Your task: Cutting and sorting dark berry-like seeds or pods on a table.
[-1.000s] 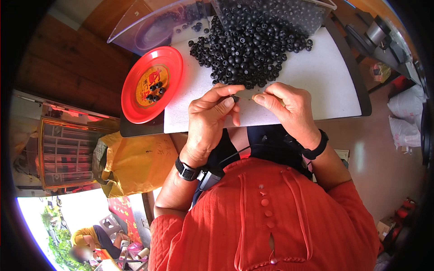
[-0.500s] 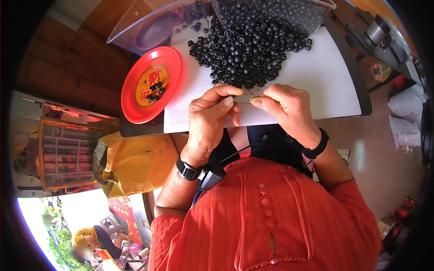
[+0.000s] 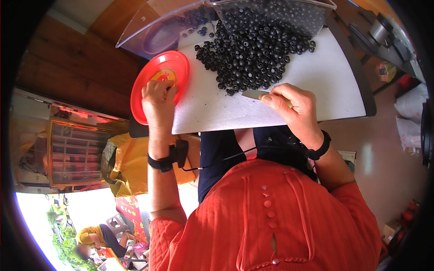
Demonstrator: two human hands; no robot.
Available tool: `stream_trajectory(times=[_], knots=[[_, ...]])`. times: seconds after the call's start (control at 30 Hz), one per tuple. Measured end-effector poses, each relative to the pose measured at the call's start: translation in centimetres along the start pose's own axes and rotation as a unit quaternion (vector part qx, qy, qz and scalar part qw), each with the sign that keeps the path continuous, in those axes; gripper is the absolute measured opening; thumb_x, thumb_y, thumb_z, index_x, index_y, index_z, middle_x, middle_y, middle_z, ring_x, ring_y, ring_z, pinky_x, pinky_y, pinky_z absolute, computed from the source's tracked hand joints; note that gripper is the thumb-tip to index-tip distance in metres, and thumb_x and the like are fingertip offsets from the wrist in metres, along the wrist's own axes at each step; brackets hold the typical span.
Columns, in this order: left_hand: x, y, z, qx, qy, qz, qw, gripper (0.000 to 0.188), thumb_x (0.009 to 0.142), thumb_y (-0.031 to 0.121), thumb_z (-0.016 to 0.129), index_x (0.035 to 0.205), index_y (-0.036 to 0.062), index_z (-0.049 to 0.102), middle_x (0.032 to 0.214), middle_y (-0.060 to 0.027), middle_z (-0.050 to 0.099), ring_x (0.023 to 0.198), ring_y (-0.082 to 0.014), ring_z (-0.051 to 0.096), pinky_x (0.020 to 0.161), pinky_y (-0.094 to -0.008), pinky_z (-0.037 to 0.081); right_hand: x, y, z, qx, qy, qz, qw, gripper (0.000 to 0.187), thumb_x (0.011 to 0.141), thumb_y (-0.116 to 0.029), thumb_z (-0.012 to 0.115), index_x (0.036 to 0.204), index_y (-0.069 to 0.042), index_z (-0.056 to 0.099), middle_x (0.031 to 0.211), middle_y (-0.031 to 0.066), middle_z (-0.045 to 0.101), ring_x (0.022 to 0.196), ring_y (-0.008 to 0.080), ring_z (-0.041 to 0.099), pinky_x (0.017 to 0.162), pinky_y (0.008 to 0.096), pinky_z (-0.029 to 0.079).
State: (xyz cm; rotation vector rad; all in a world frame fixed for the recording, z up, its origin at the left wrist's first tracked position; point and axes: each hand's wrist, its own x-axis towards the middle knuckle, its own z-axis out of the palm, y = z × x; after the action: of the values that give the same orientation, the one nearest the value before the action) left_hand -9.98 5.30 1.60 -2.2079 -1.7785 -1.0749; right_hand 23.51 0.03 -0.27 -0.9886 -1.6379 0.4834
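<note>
Holding the left hand [image 3: 158,101], curled in, over the red plate [image 3: 181,67], presumably rimmed to stop rolling; can't tell whether closed on anything. Now to black beads [image 3: 251,56], heaped on the white mat [image 3: 332,86], likely for easy reach. Clamping a knife [image 3: 252,94] in the right hand [image 3: 296,108], seemingly to leave its tip free.

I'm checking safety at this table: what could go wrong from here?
The knife in the right hand points leftward, uncovered, so it might nick the left hand if the two came close. The round black pieces lie loosely heaped on the white sheet, so a bump could scatter some.
</note>
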Motion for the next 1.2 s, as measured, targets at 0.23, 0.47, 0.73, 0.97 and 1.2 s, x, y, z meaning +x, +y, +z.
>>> stream_trajectory(times=[0.23, 0.47, 0.73, 0.97, 1.2], knots=[[-1.1, 9.4, 2.7, -0.094, -0.030, 0.158, 0.982, 0.025, 0.074, -0.003, 0.080, 0.097, 0.0042, 0.075, 0.099, -0.0110, 0.067, 0.098, -0.0323, 0.063, 0.085, -0.0443, 0.054, -0.1, 0.4, -0.2, -0.006, 0.007, -0.002, 1.000, 0.024, 0.095, -0.018, 0.080, 0.082, 0.000, 0.070, 0.066, 0.0075, 0.063, 0.054, 0.0151, 0.056, 0.052, 0.0320, 0.043], [-1.5, 10.2, 4.5, -0.039, -0.055, 0.161, 0.985, 0.023, 0.077, -0.001, 0.077, 0.100, 0.0016, 0.072, 0.094, -0.0117, 0.063, 0.095, -0.0339, 0.062, 0.077, -0.0449, 0.055, -0.2, 0.2, 0.0, 0.011, 0.017, -0.006, 1.000, 0.024, 0.094, -0.018, 0.081, 0.082, 0.000, 0.070, 0.066, 0.0076, 0.062, 0.054, 0.0154, 0.057, 0.052, 0.0319, 0.044], [-3.0, 11.5, 4.2, -0.020, -0.064, 0.172, 0.983, 0.020, 0.079, -0.001, 0.076, 0.097, 0.0015, 0.069, 0.096, -0.0124, 0.060, 0.091, -0.0337, 0.059, 0.074, -0.0448, 0.054, 0.1, 0.2, -0.2, -0.034, 0.012, -0.024, 0.999, 0.024, 0.092, -0.018, 0.083, 0.081, -0.001, 0.069, 0.065, 0.0091, 0.061, 0.051, 0.0183, 0.054, 0.050, 0.0333, 0.042], [-3.1, 11.1, 2.7, -0.408, -0.171, -0.030, 0.896, 0.020, 0.092, -0.003, 0.071, 0.111, -0.0014, 0.074, 0.103, -0.0076, 0.066, 0.087, -0.0171, 0.062, 0.075, -0.0306, 0.054, 0.2, 0.1, -0.4, -0.029, -0.014, 0.025, 0.999, 0.027, 0.093, -0.021, 0.082, 0.080, -0.002, 0.069, 0.062, 0.0097, 0.060, 0.050, 0.0171, 0.052, 0.049, 0.0340, 0.041], [-4.2, 11.1, 3.6, -0.597, -0.188, -0.165, 0.763, 0.025, 0.098, -0.005, 0.066, 0.123, -0.0026, 0.073, 0.102, -0.0078, 0.070, 0.079, -0.0136, 0.062, 0.068, -0.0259, 0.050, 0.4, -0.2, -0.2, -0.026, -0.031, 0.051, 0.998, 0.027, 0.094, -0.024, 0.081, 0.080, -0.002, 0.070, 0.059, 0.0089, 0.058, 0.049, 0.0159, 0.052, 0.049, 0.0341, 0.040]])
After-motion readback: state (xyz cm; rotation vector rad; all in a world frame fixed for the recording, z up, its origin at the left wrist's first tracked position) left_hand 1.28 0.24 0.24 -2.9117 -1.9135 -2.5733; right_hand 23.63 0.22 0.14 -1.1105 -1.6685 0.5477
